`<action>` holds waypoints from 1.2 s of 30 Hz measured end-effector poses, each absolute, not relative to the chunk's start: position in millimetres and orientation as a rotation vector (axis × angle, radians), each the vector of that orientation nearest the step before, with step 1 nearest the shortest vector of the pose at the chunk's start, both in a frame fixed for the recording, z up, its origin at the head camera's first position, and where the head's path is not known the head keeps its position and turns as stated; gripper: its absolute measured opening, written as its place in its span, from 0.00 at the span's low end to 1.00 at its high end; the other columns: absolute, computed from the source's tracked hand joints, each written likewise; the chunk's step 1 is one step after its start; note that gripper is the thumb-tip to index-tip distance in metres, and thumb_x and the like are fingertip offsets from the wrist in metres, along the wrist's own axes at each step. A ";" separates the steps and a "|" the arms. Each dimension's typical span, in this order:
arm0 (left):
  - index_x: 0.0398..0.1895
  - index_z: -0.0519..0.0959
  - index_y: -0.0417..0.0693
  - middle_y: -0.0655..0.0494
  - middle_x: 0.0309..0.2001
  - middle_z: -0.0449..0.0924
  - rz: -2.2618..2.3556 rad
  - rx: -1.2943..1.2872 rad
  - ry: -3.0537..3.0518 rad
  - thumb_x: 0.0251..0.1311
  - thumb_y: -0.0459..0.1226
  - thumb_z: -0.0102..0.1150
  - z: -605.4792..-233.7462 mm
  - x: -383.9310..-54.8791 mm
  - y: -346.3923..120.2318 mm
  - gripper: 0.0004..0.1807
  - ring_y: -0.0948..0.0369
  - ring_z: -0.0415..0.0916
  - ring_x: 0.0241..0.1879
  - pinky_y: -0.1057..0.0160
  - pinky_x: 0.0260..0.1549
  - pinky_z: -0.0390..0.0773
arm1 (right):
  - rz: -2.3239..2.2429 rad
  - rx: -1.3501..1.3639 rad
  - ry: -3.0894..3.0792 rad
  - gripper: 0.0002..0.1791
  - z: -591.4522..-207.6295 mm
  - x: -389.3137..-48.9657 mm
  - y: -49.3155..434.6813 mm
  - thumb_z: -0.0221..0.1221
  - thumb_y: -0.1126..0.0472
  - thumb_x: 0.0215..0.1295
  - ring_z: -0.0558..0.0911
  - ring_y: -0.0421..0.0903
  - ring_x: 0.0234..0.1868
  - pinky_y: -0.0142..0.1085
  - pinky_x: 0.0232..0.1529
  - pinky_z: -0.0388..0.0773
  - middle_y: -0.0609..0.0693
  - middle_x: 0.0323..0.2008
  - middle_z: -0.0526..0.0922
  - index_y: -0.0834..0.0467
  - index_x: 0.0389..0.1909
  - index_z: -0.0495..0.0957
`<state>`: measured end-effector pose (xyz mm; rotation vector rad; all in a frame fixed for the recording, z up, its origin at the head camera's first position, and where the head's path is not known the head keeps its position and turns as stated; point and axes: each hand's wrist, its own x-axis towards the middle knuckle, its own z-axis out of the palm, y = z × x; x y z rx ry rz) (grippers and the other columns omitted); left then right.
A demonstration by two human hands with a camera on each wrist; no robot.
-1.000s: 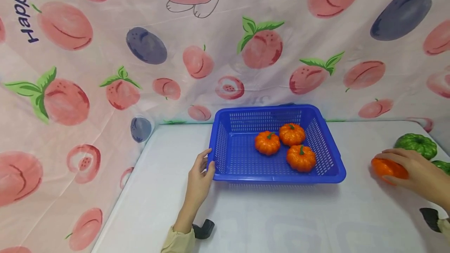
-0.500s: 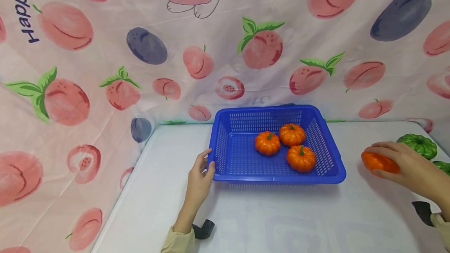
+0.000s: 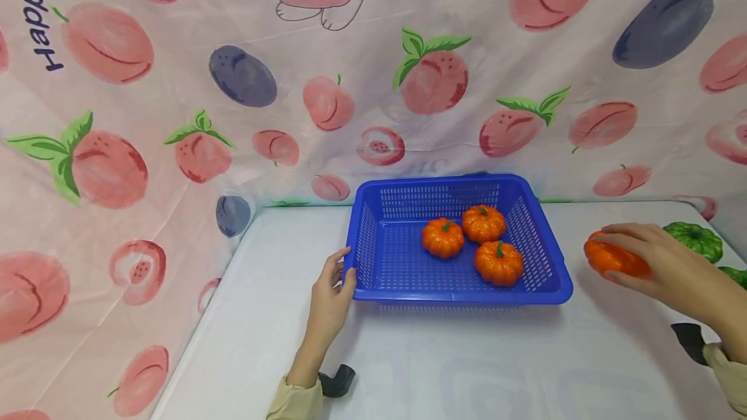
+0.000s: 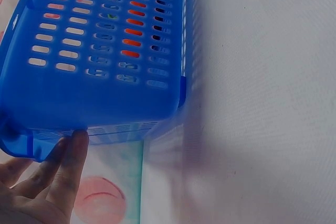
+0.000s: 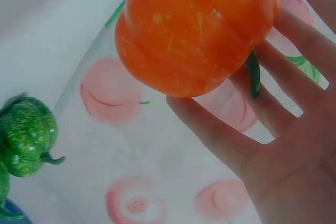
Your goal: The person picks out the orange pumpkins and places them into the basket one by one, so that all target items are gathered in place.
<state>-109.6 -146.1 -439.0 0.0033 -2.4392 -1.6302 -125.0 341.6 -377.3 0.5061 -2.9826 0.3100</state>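
Note:
A blue plastic basket stands on the white table with three small orange pumpkins, one of them at the front right, lying in its right half. My left hand holds the basket's left rim, and fingertips touch it below the edge in the left wrist view. Right of the basket, my right hand grips another orange pumpkin above the table. Its green stem points toward the palm in the right wrist view, where the pumpkin sits among the fingertips.
Green pumpkins lie at the table's right end, one partly cut off by the frame. A fruit-printed cloth hangs behind and to the left. A blue edge shows in the right wrist view's lower left corner.
My right hand has carried the orange pumpkin leftward and slightly up in the head view, closer to the basket. The left hand and the basket have stayed in place.

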 end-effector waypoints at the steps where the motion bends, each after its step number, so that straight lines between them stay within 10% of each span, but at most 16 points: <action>1: 0.68 0.70 0.55 0.46 0.53 0.81 -1.630 0.003 -2.439 0.71 0.35 0.52 -438.8 -109.6 -146.2 0.23 0.53 0.81 0.55 0.53 0.50 0.82 | 0.310 0.518 -2.967 0.31 -376.1 -125.0 340.4 0.76 0.61 0.48 0.67 0.69 0.55 0.70 0.48 0.72 0.69 0.56 0.72 0.66 0.54 0.78; 36: 0.68 0.70 0.53 0.45 0.51 0.81 -1.621 -0.028 -2.432 0.71 0.34 0.52 -438.7 -109.9 -146.4 0.23 0.52 0.82 0.52 0.56 0.47 0.84 | 0.265 0.702 -2.862 0.32 -339.3 -133.3 299.1 0.76 0.59 0.49 0.69 0.67 0.59 0.66 0.49 0.75 0.65 0.59 0.74 0.64 0.56 0.79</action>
